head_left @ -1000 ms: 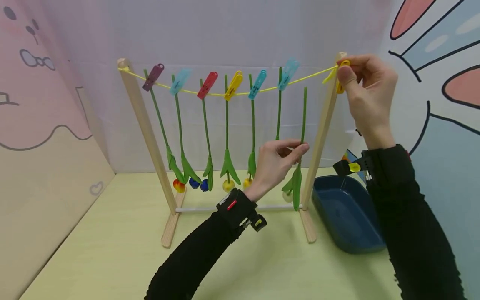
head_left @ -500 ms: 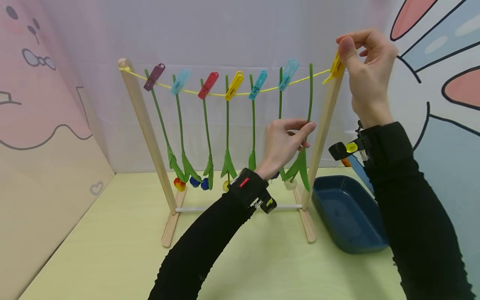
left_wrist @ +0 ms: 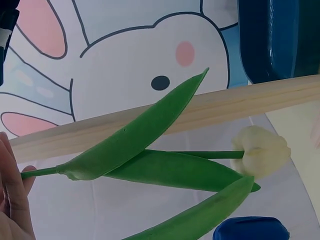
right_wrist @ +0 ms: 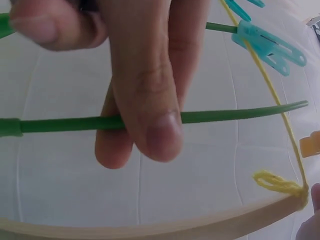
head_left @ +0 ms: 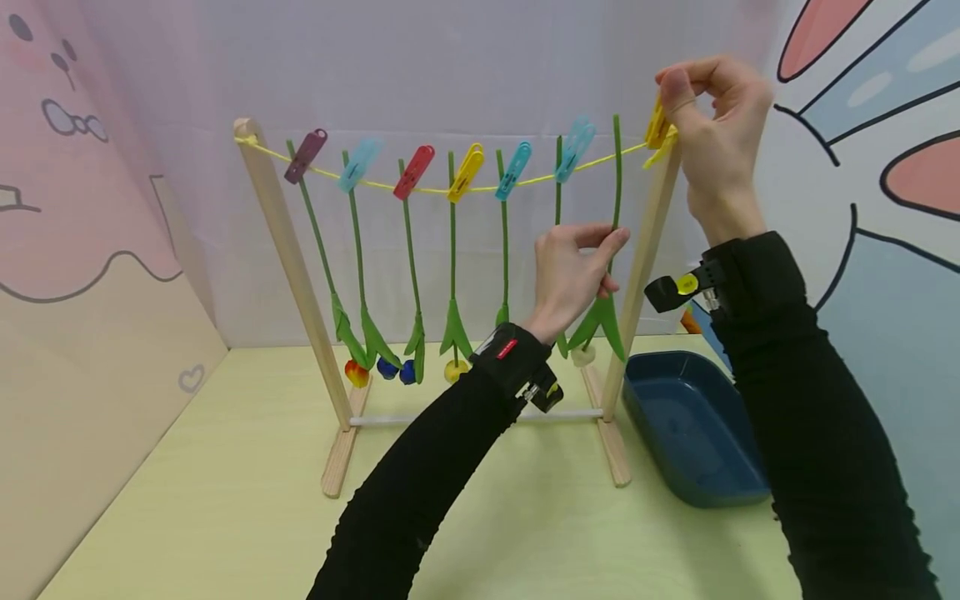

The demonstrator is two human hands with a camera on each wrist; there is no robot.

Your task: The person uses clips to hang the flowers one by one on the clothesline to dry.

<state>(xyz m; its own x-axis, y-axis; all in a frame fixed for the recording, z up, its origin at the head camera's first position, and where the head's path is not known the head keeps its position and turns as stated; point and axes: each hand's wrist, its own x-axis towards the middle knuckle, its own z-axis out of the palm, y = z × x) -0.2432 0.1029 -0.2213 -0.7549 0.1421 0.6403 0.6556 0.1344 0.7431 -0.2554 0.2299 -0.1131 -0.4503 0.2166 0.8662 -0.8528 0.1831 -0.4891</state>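
Observation:
My left hand (head_left: pixel 573 271) pinches the green stem of a white artificial tulip (left_wrist: pixel 260 152) between thumb and fingers. The flower hangs head down, and the stem's upper end rises past the yellow string (head_left: pixel 536 179). Up at the right post's top, my right hand (head_left: pixel 723 137) holds a yellow clothespin (head_left: pixel 657 125) near the string; whether its jaws are spread cannot be made out. In the right wrist view the clothespin (right_wrist: pixel 311 144) lies just beyond the string, apart from the stem tip. Left of this stem, a light blue clothespin (head_left: pixel 576 150) pins another tulip to the string.
A wooden frame (head_left: pixel 648 250) carries the string between two posts. Along it hang several upside-down tulips under purple, blue, red and yellow clothespins (head_left: pixel 467 173). A dark blue basin (head_left: pixel 693 433) stands right of the frame on the pale table (head_left: pixel 187 500).
My left hand has lifted the white tulip, so its stem end now stands above the string. My right hand has risen and shifted left with the yellow clothespin.

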